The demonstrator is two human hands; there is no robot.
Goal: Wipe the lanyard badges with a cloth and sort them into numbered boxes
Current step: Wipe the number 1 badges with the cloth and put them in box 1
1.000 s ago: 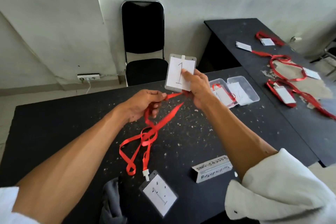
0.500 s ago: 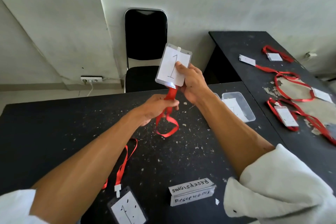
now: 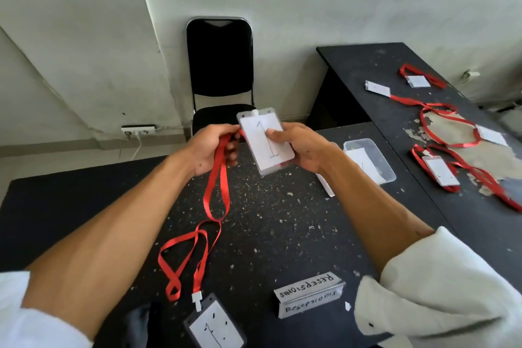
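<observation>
A: Hands?
B: Right hand holds the badge above the table, thumb pressed on its face, fingers curled under it. The card reads "1". Left hand grips the red strap just left of the badge. The loop hangs toward the tabletop; can't tell if it touches.
A: Boxes?
B: Clear box at the table's far right, just past the right wrist, with a paper slip inside. Its number isn't readable.
A: Anything else on the table?
B: Second badge lies flat at the near edge, also "1". The second strap is looped on the table beyond it. Dark cloth just left of that badge. Folded sign near right.
A: Surroundings?
B: Spare badges with red straps lie on the side table to the right. Black chair at the far wall.
</observation>
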